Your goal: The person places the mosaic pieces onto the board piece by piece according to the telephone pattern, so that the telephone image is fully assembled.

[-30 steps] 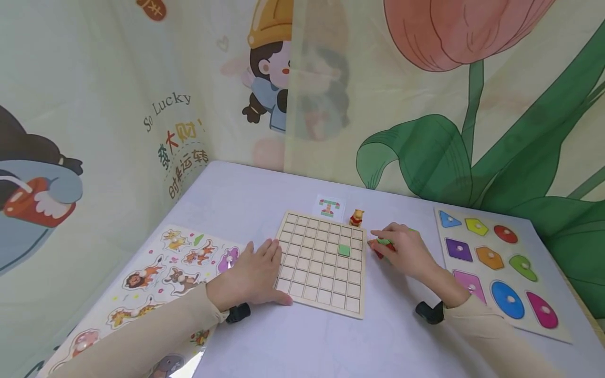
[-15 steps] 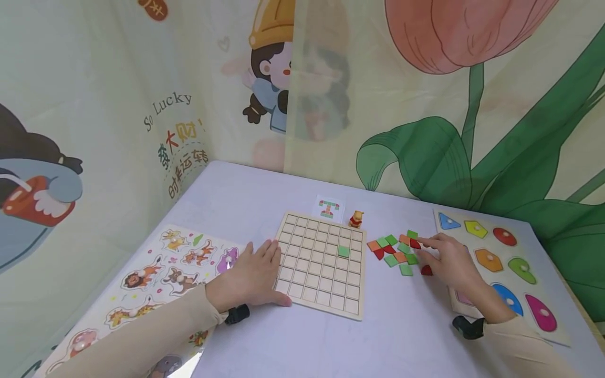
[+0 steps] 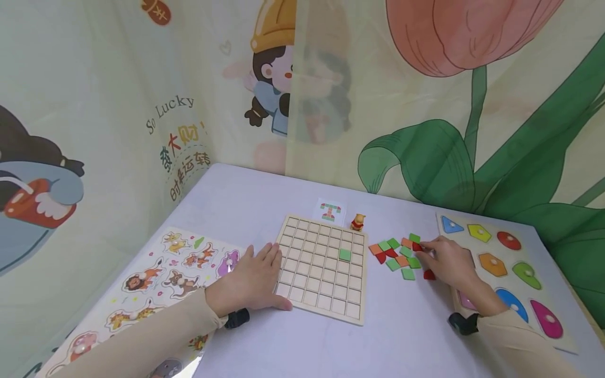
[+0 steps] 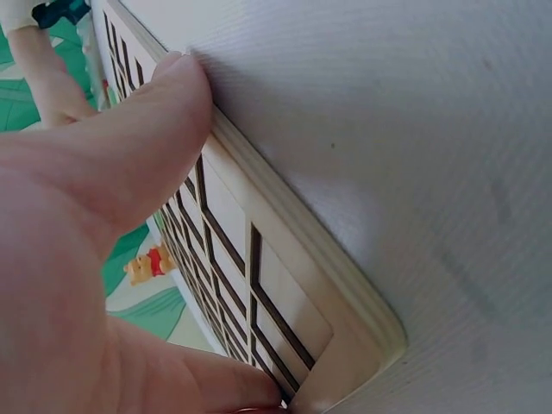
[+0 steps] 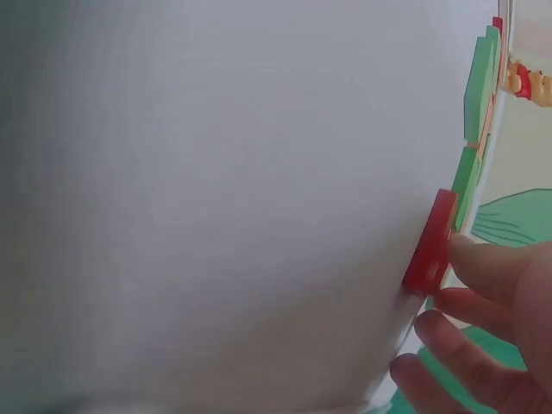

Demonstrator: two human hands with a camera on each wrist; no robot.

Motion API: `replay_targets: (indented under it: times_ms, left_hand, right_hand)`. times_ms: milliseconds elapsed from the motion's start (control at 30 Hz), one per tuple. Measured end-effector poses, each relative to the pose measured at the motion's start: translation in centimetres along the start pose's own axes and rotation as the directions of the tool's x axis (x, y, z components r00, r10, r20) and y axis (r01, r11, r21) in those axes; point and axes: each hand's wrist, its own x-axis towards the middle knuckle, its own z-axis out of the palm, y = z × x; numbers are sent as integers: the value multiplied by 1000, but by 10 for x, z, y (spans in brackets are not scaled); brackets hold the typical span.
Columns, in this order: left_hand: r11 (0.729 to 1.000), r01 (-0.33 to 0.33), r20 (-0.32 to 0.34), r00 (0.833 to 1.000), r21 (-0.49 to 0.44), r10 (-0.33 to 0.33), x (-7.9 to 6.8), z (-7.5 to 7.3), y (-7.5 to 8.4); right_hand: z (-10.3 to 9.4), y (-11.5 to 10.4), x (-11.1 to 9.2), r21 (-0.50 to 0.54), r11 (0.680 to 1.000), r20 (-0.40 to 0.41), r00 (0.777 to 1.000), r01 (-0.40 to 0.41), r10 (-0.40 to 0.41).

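Note:
A wooden grid board (image 3: 326,310) lies on the table with one green square tile (image 3: 345,255) in a cell. My left hand (image 3: 255,275) rests on its left side, fingers extended; the left wrist view shows the thumb (image 4: 164,112) along the board's edge. Right of the board, a loose pile holds green tiles (image 3: 393,264), orange tiles (image 3: 375,249) and red tiles. At the pile's right side, my right hand (image 3: 449,265) pinches a red tile (image 3: 416,247) with thumb and index finger. Another red tile (image 3: 429,274), rounded on one side, lies just below that hand.
A pattern card (image 3: 330,211) and a small bear figure (image 3: 357,222) stand behind the board. An animal puzzle board (image 3: 142,310) lies at left, partly under the left arm. A shape puzzle board (image 3: 515,247) lies at right, partly under the right arm. Curtains (image 3: 326,157) hang behind.
My right hand moved right from the pile's left part to its right edge, uncovering the tiles, and its thumb and index finger closed in on a red tile. The left hand stayed put.

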Motion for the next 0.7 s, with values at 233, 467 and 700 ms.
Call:
replay_targets:
  times_ms: [233, 467, 700]
  left_hand:
    - [1000, -2, -1, 1000, 13, 2, 2, 2, -1]
    - [1000, -7, 1, 1000, 16, 7, 2, 2, -1]
    - [999, -17, -8, 1000, 35, 17, 1, 1, -1]
  right_hand:
    - [-3, -4, 7, 0, 1000, 36, 999, 20, -20]
    - [-7, -6, 12, -9, 1000, 82, 997, 14, -14]
    - [-8, -9, 14, -19, 1000, 101, 995, -13, 15]
